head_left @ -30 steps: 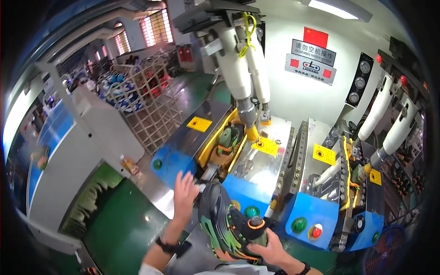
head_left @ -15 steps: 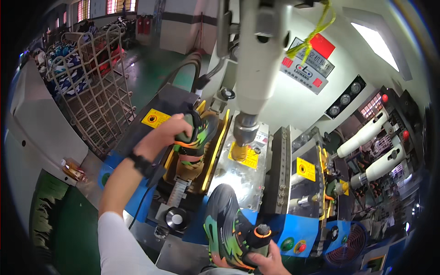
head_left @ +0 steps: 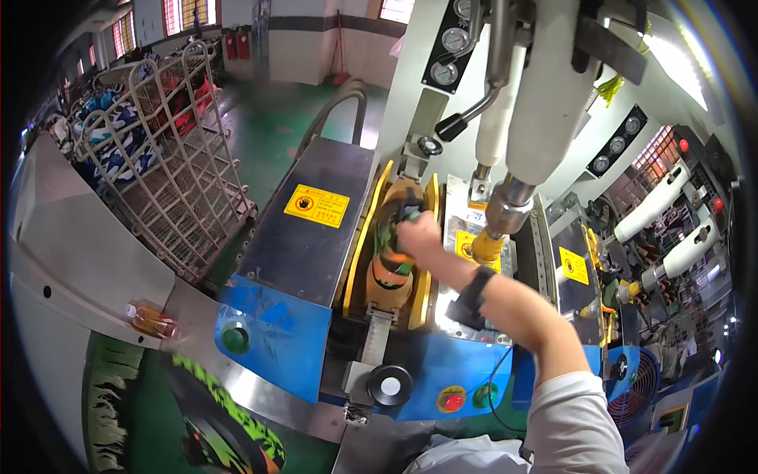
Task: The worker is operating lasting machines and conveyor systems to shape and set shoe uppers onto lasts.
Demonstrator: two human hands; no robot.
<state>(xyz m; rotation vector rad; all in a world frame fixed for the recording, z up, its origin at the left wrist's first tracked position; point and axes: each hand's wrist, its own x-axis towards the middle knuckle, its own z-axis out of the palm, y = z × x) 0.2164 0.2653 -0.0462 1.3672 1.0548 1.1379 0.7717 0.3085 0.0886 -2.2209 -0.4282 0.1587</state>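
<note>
The fingers of the left hand [head_left: 417, 235] are curled tight around a green and orange shoe [head_left: 392, 253]. The shoe sits between two yellow side pads [head_left: 360, 237] in the blue press machine [head_left: 272, 328]. A black wristband [head_left: 471, 296] is on that arm. The right hand is out of sight. Another shoe [head_left: 217, 423] lies low on the green belt [head_left: 154, 419].

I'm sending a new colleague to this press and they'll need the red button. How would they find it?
Start at the blue front panel of the press, under the yellow-sided cradle. Low on its right part, beside the black round knob, sits the red button. It has a yellow ring, unlike the green button beside it.
</note>
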